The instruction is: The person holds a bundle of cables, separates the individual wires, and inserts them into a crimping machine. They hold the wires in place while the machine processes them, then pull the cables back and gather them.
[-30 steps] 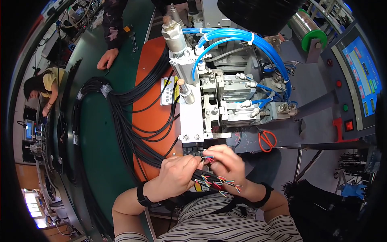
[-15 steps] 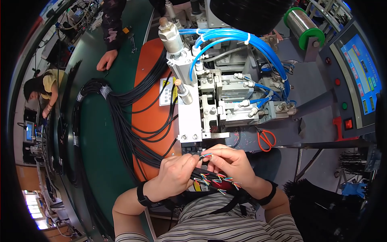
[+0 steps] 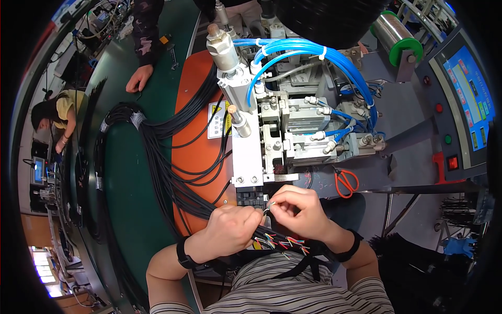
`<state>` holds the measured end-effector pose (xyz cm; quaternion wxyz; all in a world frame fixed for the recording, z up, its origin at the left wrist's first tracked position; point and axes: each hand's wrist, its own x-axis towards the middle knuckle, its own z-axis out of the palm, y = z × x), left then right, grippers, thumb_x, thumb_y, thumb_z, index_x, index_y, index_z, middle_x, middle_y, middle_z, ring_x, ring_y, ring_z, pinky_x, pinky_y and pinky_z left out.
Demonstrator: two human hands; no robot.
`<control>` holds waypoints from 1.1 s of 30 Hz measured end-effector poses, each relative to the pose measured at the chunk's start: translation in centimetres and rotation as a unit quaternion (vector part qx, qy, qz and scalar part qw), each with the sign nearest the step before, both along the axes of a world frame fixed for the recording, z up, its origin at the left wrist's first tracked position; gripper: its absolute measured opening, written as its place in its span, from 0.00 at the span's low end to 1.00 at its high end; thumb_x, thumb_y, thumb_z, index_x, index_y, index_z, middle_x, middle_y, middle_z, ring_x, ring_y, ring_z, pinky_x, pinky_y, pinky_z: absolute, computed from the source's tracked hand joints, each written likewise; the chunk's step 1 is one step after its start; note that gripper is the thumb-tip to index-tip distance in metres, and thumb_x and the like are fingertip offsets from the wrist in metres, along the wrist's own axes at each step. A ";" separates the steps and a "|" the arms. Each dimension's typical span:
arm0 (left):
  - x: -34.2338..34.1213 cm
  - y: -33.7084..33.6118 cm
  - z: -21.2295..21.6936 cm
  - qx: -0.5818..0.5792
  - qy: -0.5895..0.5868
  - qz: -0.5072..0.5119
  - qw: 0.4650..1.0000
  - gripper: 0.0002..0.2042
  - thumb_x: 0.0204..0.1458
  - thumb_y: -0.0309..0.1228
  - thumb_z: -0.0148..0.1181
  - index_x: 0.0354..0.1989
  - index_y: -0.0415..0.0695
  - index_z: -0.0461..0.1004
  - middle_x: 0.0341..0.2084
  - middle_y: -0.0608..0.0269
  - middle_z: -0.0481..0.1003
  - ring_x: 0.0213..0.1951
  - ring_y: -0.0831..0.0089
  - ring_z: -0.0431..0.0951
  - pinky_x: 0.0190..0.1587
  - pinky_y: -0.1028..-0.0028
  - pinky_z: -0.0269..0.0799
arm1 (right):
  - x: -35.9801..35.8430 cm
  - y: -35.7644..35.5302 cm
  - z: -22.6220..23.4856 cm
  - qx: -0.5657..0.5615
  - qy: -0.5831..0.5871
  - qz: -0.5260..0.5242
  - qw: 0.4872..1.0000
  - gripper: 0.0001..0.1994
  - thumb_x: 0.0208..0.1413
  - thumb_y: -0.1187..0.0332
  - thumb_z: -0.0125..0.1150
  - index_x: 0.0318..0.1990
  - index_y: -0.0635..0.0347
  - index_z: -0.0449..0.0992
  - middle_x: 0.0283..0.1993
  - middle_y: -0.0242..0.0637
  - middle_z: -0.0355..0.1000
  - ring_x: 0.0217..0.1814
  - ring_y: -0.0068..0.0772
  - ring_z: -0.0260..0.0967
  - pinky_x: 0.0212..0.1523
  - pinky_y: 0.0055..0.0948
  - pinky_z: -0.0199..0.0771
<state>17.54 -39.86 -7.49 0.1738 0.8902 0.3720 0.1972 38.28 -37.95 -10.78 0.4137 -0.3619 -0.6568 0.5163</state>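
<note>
My left hand (image 3: 230, 226) is closed round black multi-core cables in front of the machine. To the right of its fingers a bunch of stripped cable ends (image 3: 280, 243) fans out, with thin red, white, yellow, green and blue wires bared. Close by, my right hand (image 3: 304, 212) pinches a thin pale wire (image 3: 269, 207) between thumb and forefinger, at the end of a cable held by the left. Just beyond the fingertips sits a black slotted block (image 3: 249, 198) under the machine's white plate (image 3: 247, 157). The palm side of my left hand is hidden.
Long black cables (image 3: 157, 157) run over an orange board (image 3: 196, 99) and green table (image 3: 123, 172). Red-handled scissors (image 3: 345, 182) lie right of the machine. A solder wire spool (image 3: 395, 32) and touchscreen (image 3: 470, 97) stand far right. Another person's hand (image 3: 139, 78) rests on the table.
My right hand has drawn slightly back from my left. The coloured wires between my fingertips no longer show; a pale wire is there instead. The black block is more exposed.
</note>
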 end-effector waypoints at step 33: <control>-1.4 2.2 -0.5 0.053 0.077 -0.060 0.994 0.28 0.39 0.28 0.60 0.55 0.37 0.73 0.28 0.63 0.68 0.29 0.67 0.70 0.29 0.71 0.69 | -0.9 0.8 -0.7 0.259 -0.304 -0.083 0.913 0.03 0.47 0.73 0.64 0.28 0.61 0.75 0.27 0.36 0.70 0.20 0.38 0.70 0.21 0.33 0.70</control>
